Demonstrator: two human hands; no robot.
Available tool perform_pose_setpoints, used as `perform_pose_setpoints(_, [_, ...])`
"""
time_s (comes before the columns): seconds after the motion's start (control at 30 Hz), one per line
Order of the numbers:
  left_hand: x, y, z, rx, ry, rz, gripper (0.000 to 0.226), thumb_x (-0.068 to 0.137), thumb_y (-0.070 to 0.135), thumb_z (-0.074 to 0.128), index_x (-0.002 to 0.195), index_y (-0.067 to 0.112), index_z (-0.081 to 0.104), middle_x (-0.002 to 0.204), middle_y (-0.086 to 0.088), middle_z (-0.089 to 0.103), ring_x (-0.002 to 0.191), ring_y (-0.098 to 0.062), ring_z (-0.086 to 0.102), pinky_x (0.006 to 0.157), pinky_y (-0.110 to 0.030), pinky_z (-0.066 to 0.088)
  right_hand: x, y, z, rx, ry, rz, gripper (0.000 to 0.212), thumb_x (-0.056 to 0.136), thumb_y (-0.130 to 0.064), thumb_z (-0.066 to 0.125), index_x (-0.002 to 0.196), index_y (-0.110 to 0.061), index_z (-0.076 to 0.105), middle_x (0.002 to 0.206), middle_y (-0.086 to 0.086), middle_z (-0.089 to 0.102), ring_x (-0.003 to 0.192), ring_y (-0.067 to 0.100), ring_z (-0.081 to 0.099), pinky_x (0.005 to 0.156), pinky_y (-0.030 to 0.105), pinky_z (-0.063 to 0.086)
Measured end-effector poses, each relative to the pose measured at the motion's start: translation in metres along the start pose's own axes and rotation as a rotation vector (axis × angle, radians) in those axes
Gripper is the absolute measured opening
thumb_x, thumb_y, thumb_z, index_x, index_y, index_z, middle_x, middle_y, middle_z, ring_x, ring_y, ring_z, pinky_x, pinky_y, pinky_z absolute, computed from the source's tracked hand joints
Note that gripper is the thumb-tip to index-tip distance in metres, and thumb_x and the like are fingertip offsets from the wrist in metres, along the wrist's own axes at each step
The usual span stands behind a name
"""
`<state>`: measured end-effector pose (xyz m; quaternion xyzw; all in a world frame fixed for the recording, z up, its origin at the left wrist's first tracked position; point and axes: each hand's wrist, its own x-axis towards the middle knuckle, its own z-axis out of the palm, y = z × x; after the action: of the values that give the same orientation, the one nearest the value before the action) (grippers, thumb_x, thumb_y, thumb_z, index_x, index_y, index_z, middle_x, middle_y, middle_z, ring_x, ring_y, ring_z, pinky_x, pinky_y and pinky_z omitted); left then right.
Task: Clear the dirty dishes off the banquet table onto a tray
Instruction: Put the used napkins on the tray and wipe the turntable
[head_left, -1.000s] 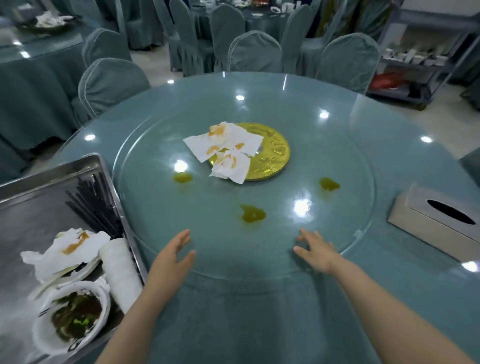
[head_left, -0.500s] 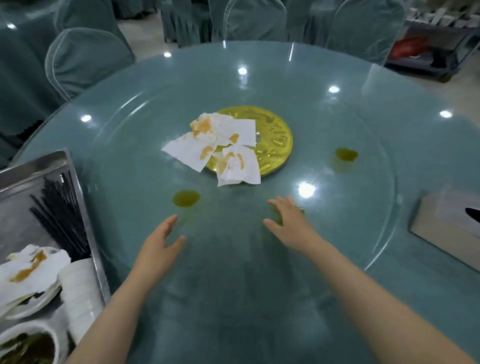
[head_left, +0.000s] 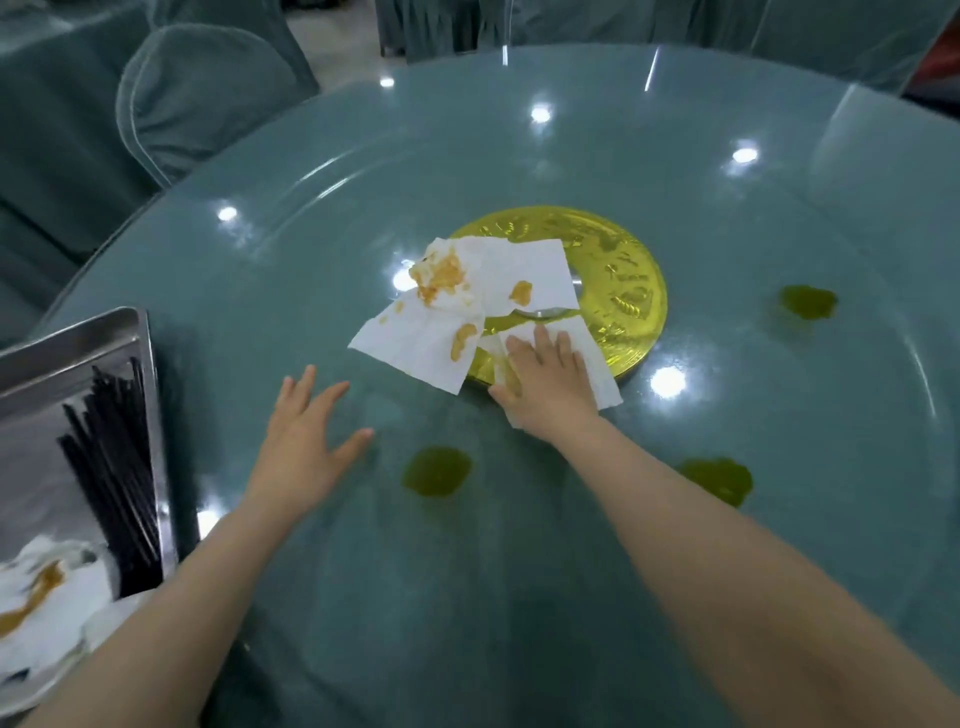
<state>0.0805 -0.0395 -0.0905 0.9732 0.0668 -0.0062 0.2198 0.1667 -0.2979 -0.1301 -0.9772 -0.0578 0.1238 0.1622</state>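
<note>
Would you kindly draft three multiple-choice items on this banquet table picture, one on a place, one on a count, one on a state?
1. Where does the bundle of black chopsticks lie?
A. in the steel tray at the left
B. on the gold disc
C. beside the right arm

2. How many green sauce puddles show on the round glass turntable?
A. one
B. three
C. five

3. What is the right hand doing?
A. hanging idle off the table
B. gripping a bowl
C. lying with straight fingers on a white paper napkin

Answers:
1 A: the chopsticks sit inside the steel tray, at the picture's left edge.
2 B: one puddle lies near the left hand, one by the right forearm, one right of the round gold disc.
3 C: its fingers lie flat on the nearest white paper napkin, at the disc's near edge.
</note>
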Motion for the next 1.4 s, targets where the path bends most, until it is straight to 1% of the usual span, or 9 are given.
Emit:
perform_pose_setpoints(0.2, [0.045,-0.021,0.014,0.35,-0.241,-0.096,0.117,0.066,0.077,0.058,0.149,0.032,-0.011,0.156,-0.004,-0.026,0.143,-0.028,-0.023,0.113,-0.057,-0.004,-0.001,0.03,0.004,0.191,0.147,-0.024,0.071,0.085,0.007,0.051,0.146,-0.022,0.033,0.157,-0.002,0.023,0.145,0.018,0.017,0.115,0.026,0.012])
perform_pose_setpoints(0.37, [0.056,-0.036,0.025,0.314,-0.408,-0.182,0.129,0.059,0.084,0.054,0.143,0.031,-0.028,0.152,0.0,-0.036,0.142,-0.026,-0.025,0.111,-0.062,-0.004,0.006,0.013,-0.016,0.489,0.428,-0.17,0.053,0.092,0.007,0.039,0.134,-0.021,0.054,0.144,0.0,0.047,0.136,0.015,0.038,0.107,0.018,0.021])
perform_pose_setpoints(0.57, [0.058,-0.037,0.034,0.276,-0.444,-0.178,0.135,0.047,0.092,0.045,0.133,0.034,-0.041,0.144,0.004,-0.046,0.139,-0.024,-0.032,0.109,-0.062,-0.008,0.071,-0.04,-0.023,0.4,0.377,-0.265,0.065,0.091,0.01,0.031,0.144,-0.028,0.038,0.155,0.004,0.027,0.144,0.02,0.021,0.108,0.012,0.008])
perform_pose_setpoints(0.67, [0.055,-0.036,0.036,0.266,-0.435,-0.186,0.132,0.051,0.09,0.049,0.134,0.036,-0.04,0.145,0.004,-0.045,0.139,-0.023,-0.033,0.109,-0.061,-0.011,0.11,-0.051,-0.018,0.26,0.226,-0.129,0.051,0.1,-0.036,0.03,0.149,-0.039,0.016,0.159,0.01,0.007,0.146,0.034,0.003,0.116,0.046,0.007])
perform_pose_setpoints(0.73, [0.052,-0.036,0.039,0.248,-0.441,-0.188,0.13,0.046,0.092,0.043,0.122,0.04,-0.048,0.137,0.007,-0.051,0.138,-0.023,-0.035,0.108,-0.061,-0.013,0.123,-0.054,-0.011,0.083,0.04,-0.034,0.08,0.075,-0.084,0.02,0.145,-0.051,0.002,0.159,0.009,-0.011,0.143,0.041,-0.013,0.109,0.064,-0.004])
perform_pose_setpoints(0.9, [0.049,-0.035,0.041,0.275,-0.438,-0.188,0.132,0.045,0.094,0.037,0.133,0.035,-0.043,0.131,0.008,-0.052,0.137,-0.025,-0.036,0.107,-0.063,-0.012,0.122,-0.051,-0.001,-0.164,-0.058,-0.181,0.115,0.042,-0.1,0.023,0.142,-0.053,-0.006,0.16,0.007,-0.006,0.144,0.039,-0.012,0.104,0.071,-0.006])
perform_pose_setpoints(1.1, [0.038,-0.025,0.043,0.266,-0.453,-0.209,0.132,0.045,0.095,0.034,0.131,0.032,-0.045,0.145,0.0,-0.046,0.137,-0.029,-0.035,0.107,-0.065,-0.01,0.081,-0.052,0.01,-0.044,0.007,-0.3,0.078,0.076,-0.069,0.056,0.142,-0.037,0.032,0.157,0.007,0.015,0.145,0.027,0.006,0.116,0.046,0.007])
perform_pose_setpoints(1.23, [0.028,-0.018,0.044,0.259,-0.448,-0.228,0.135,0.043,0.097,0.031,0.137,0.029,-0.038,0.146,-0.002,-0.044,0.137,-0.03,-0.035,0.106,-0.066,-0.01,0.062,-0.058,0.011,0.141,0.086,-0.325,0.043,0.086,-0.03,0.064,0.128,-0.024,0.054,0.138,0.007,0.043,0.126,0.028,0.037,0.099,0.03,0.027])
perform_pose_setpoints(1.4, [0.011,-0.008,0.045,0.136,-0.493,-0.273,0.136,0.049,0.091,0.047,0.14,0.029,-0.034,0.145,0.0,-0.046,0.136,-0.027,-0.038,0.106,-0.064,-0.013,0.044,-0.06,0.011,0.195,0.111,-0.284,0.035,0.085,-0.008,0.059,0.118,-0.016,0.061,0.125,0.006,0.053,0.112,0.026,0.049,0.087,0.025,0.032])
